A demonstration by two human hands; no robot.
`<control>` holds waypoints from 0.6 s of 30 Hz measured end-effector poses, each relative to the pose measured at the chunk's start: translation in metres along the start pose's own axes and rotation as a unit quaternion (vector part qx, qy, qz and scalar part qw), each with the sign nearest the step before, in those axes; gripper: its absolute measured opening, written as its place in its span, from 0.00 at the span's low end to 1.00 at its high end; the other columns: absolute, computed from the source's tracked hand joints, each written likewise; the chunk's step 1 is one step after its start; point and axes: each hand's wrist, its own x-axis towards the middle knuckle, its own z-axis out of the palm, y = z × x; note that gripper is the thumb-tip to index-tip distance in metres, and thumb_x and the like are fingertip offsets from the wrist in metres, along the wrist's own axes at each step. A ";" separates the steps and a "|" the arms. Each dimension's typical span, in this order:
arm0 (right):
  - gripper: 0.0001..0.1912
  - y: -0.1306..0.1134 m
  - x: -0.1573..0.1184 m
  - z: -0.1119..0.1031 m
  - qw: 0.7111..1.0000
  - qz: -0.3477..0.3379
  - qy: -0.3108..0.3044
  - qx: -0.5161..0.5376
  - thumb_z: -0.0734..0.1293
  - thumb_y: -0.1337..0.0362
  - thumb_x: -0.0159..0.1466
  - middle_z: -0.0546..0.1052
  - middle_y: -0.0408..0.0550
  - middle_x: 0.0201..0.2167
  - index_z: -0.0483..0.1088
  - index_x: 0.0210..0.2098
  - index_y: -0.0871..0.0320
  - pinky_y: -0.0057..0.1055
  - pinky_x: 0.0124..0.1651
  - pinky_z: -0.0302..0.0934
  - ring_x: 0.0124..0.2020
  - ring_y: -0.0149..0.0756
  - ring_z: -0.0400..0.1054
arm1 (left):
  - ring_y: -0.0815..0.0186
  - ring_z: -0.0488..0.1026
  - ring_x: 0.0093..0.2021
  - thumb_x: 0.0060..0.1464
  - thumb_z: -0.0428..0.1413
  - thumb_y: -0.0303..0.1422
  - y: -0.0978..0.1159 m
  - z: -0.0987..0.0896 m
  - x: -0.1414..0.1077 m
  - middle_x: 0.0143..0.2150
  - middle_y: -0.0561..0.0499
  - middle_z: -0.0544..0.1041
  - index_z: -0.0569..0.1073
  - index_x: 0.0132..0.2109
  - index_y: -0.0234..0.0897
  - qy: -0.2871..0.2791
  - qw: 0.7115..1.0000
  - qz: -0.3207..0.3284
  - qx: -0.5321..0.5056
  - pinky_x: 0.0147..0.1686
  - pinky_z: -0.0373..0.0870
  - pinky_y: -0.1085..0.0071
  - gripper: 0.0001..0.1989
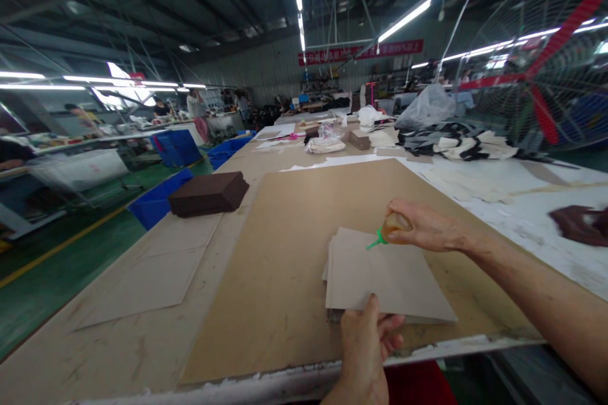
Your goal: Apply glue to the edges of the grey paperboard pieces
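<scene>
A stack of greyish-beige card sheets lies slightly fanned on a large tan board. At its near edge is my left hand, thumb on the top sheet and fingers curled at the edge below. My right hand is closed round a squeeze bottle with amber contents. The bottle is tilted, its green nozzle pointing down and left at the far part of the top sheet. Whether the tip touches the sheet I cannot tell.
Left of the tan board sit a dark brown stack and flat beige sheets. Blue bins stand beside the table. Fabric pieces and plastic bags lie farther back. A large fan is at right; people work in the background.
</scene>
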 end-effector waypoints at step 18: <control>0.16 -0.027 0.024 0.013 0.997 -0.068 0.027 0.006 0.67 0.53 0.57 0.71 0.46 0.37 0.64 0.40 0.56 0.29 0.36 0.52 0.36 0.35 0.65 | 0.61 0.78 0.38 0.60 0.52 0.35 0.003 0.000 -0.004 0.44 0.37 0.77 0.68 0.48 0.27 -0.003 1.000 -0.001 0.014 0.22 0.68 0.78 0.15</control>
